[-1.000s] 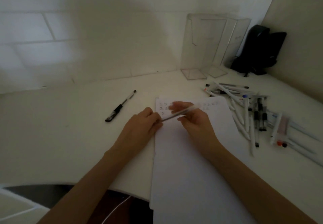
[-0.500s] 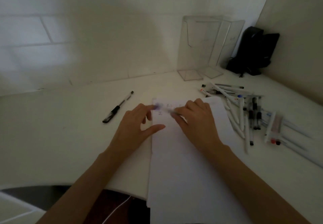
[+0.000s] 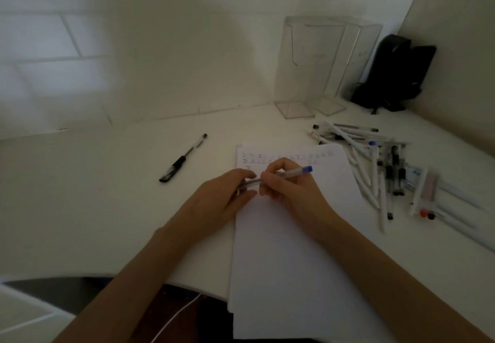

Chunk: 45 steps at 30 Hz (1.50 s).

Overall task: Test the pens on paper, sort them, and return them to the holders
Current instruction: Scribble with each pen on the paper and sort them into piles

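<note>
Clear pen (image 3: 294,172), blue end pointing right, is held over the upper part of the paper (image 3: 294,249). Right hand (image 3: 290,191) pinches its barrel. Left hand (image 3: 219,200) grips the opposite end, fingers curled. Pen pile (image 3: 375,171) lies right of the sheet and the black pen (image 3: 183,158) left. Clear holders (image 3: 316,67) stand behind.

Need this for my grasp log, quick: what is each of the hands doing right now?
Left hand: closed, holding one end of the pen.
Right hand: closed, pinching the same pen's barrel.
</note>
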Each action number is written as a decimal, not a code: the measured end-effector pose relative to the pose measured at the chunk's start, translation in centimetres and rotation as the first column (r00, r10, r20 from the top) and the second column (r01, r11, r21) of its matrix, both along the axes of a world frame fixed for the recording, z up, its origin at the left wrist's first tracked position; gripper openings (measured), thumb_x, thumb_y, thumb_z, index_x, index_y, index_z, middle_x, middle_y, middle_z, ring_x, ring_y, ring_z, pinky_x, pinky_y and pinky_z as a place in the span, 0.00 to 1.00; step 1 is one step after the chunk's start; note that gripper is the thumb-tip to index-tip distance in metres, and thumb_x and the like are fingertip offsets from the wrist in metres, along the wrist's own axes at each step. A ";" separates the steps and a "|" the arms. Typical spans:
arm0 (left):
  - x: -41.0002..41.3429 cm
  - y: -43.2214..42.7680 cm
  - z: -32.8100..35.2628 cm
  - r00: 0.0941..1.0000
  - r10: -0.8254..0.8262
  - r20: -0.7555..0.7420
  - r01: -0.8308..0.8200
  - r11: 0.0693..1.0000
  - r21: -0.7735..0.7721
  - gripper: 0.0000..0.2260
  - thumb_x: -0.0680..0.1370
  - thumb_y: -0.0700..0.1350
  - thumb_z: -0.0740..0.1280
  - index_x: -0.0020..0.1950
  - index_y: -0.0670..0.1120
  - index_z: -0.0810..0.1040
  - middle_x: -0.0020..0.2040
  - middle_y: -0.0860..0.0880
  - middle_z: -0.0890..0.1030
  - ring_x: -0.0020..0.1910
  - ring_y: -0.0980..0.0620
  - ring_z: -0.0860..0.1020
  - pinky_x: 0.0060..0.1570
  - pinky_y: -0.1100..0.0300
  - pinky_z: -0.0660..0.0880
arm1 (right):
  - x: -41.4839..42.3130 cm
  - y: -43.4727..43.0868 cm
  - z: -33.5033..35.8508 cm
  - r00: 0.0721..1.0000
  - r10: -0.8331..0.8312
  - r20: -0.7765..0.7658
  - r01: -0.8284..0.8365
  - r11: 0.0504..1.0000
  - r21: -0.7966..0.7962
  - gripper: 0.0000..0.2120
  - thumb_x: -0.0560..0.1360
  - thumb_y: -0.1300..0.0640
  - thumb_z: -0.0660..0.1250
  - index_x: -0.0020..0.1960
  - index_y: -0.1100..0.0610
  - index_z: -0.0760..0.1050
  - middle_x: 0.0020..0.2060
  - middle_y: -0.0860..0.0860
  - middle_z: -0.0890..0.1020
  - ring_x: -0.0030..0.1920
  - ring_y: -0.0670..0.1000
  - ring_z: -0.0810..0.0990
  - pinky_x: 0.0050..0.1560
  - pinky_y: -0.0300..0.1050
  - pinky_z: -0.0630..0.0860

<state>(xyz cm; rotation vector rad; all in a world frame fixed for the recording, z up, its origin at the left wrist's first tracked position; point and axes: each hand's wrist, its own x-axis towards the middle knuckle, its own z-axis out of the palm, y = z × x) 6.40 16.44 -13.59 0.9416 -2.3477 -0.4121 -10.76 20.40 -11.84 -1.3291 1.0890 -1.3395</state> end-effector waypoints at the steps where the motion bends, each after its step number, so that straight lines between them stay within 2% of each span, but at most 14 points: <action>1: 0.0 0.2 0.1 1.000 0.005 0.030 -0.005 1.000 0.023 0.17 0.77 0.56 0.55 0.55 0.47 0.74 0.43 0.57 0.75 0.40 0.59 0.74 0.42 0.65 0.70 | 0.1 0.0 -0.1 1.000 0.001 -0.006 -0.001 1.000 0.000 0.06 0.75 0.66 0.64 0.40 0.60 0.71 0.29 0.53 0.80 0.31 0.46 0.75 0.34 0.37 0.70; 4: 0.1 0.4 0.3 0.994 0.053 0.095 -0.045 0.995 -0.089 0.20 0.75 0.61 0.48 0.44 0.49 0.72 0.34 0.56 0.74 0.31 0.54 0.74 0.32 0.60 0.67 | 0.2 0.0 -0.2 0.998 0.017 0.058 -0.019 0.999 0.035 0.09 0.75 0.65 0.64 0.36 0.60 0.71 0.27 0.51 0.79 0.32 0.49 0.74 0.37 0.40 0.69; 10: 0.3 -0.1 0.0 1.000 0.021 0.020 -0.022 0.999 0.032 0.15 0.73 0.64 0.52 0.38 0.55 0.67 0.28 0.55 0.71 0.32 0.56 0.72 0.29 0.68 0.63 | 0.3 -0.1 -0.2 0.993 0.034 0.111 -0.041 0.997 0.061 0.10 0.75 0.66 0.63 0.35 0.60 0.70 0.25 0.50 0.77 0.31 0.48 0.73 0.38 0.43 0.69; 18: 0.3 -0.5 -0.2 0.999 0.025 0.020 -0.027 0.996 0.085 0.16 0.72 0.65 0.54 0.41 0.53 0.70 0.29 0.54 0.73 0.32 0.58 0.72 0.30 0.67 0.62 | 0.4 -0.2 -0.4 0.988 0.035 0.149 -0.045 0.997 0.058 0.09 0.72 0.62 0.66 0.34 0.59 0.70 0.25 0.50 0.76 0.30 0.47 0.74 0.36 0.39 0.71; 21: 0.2 -0.4 0.1 1.000 0.024 -0.016 -0.021 0.992 0.127 0.08 0.74 0.59 0.59 0.39 0.58 0.69 0.29 0.56 0.72 0.32 0.61 0.72 0.31 0.68 0.63 | 0.4 -0.2 -0.5 0.987 0.006 0.161 -0.013 0.999 0.046 0.09 0.71 0.61 0.67 0.34 0.59 0.70 0.25 0.50 0.76 0.30 0.47 0.73 0.36 0.39 0.70; 23: 0.1 -0.3 0.3 0.996 0.015 -0.085 0.000 0.984 0.177 0.05 0.76 0.55 0.59 0.44 0.56 0.70 0.34 0.59 0.73 0.36 0.64 0.73 0.36 0.71 0.65 | 0.3 -0.3 -0.6 0.980 -0.056 0.193 0.048 0.998 0.046 0.11 0.73 0.66 0.65 0.34 0.60 0.69 0.24 0.49 0.75 0.29 0.47 0.72 0.35 0.39 0.68; 25: 0.1 -0.1 0.6 0.993 -0.008 -0.118 0.032 0.979 0.201 0.09 0.77 0.53 0.57 0.47 0.50 0.72 0.36 0.57 0.74 0.36 0.64 0.72 0.37 0.73 0.65 | 0.1 -0.4 -0.6 0.972 -0.076 0.221 0.066 0.996 0.054 0.11 0.73 0.66 0.66 0.33 0.60 0.68 0.24 0.51 0.73 0.29 0.47 0.71 0.35 0.39 0.68; 29: 0.5 0.1 1.0 0.990 -0.020 -0.142 0.047 0.980 0.191 0.10 0.76 0.55 0.61 0.44 0.49 0.73 0.27 0.50 0.72 0.26 0.56 0.66 0.28 0.68 0.62 | 0.2 -0.2 -0.5 0.963 -0.015 0.268 -0.005 0.997 0.075 0.09 0.67 0.59 0.68 0.33 0.59 0.69 0.25 0.53 0.73 0.30 0.48 0.71 0.34 0.36 0.70; 34: 0.4 0.2 1.3 0.973 0.059 -0.221 0.011 0.953 0.303 0.09 0.72 0.57 0.66 0.42 0.52 0.73 0.24 0.53 0.68 0.24 0.57 0.62 0.27 0.68 0.59 | 0.0 -0.4 -0.8 0.954 0.008 0.300 -0.027 0.998 0.057 0.10 0.69 0.60 0.71 0.35 0.59 0.70 0.26 0.53 0.74 0.30 0.48 0.72 0.34 0.36 0.71; 37: 0.4 -0.2 1.2 0.961 0.156 -0.228 -0.079 0.946 0.314 0.22 0.66 0.67 0.64 0.50 0.54 0.70 0.24 0.54 0.67 0.24 0.57 0.63 0.28 0.66 0.59 | -0.6 -0.4 -0.3 0.942 -0.029 0.334 0.027 1.000 0.010 0.09 0.73 0.57 0.65 0.40 0.63 0.73 0.27 0.53 0.76 0.30 0.49 0.74 0.33 0.37 0.72; 39: 0.4 -0.4 1.1 0.952 0.224 -0.208 -0.157 0.943 0.295 0.28 0.64 0.72 0.62 0.55 0.55 0.68 0.26 0.55 0.68 0.25 0.58 0.65 0.29 0.67 0.61 | -1.6 -0.4 0.5 0.950 -0.090 0.298 0.096 0.995 -0.006 0.13 0.76 0.56 0.58 0.46 0.65 0.76 0.31 0.55 0.81 0.33 0.50 0.77 0.35 0.39 0.74; 41: 0.2 -0.4 1.3 0.962 0.259 -0.089 -0.228 0.938 0.260 0.29 0.63 0.74 0.60 0.57 0.58 0.66 0.30 0.56 0.68 0.28 0.59 0.68 0.31 0.66 0.62 | -2.5 -0.8 1.3 0.957 -0.203 0.206 0.201 0.979 0.032 0.13 0.78 0.55 0.59 0.48 0.64 0.77 0.36 0.56 0.83 0.36 0.49 0.79 0.37 0.39 0.75; 43: -0.5 -0.3 1.5 0.964 0.238 0.115 -0.253 0.957 0.142 0.29 0.64 0.74 0.56 0.60 0.62 0.65 0.35 0.58 0.67 0.36 0.61 0.69 0.36 0.65 0.62 | -2.8 -1.9 1.8 0.945 -0.328 0.003 0.327 0.943 0.053 0.11 0.75 0.53 0.66 0.43 0.61 0.76 0.34 0.53 0.81 0.34 0.46 0.76 0.36 0.39 0.73; 45: -1.2 -0.4 1.1 0.935 0.188 0.302 -0.184 0.982 -0.040 0.35 0.63 0.77 0.48 0.66 0.63 0.64 0.43 0.59 0.68 0.47 0.57 0.70 0.42 0.62 0.59 | -2.4 -3.5 1.8 0.900 -0.376 -0.220 0.395 0.918 0.046 0.11 0.72 0.55 0.71 0.38 0.59 0.72 0.29 0.51 0.78 0.28 0.43 0.72 0.34 0.38 0.69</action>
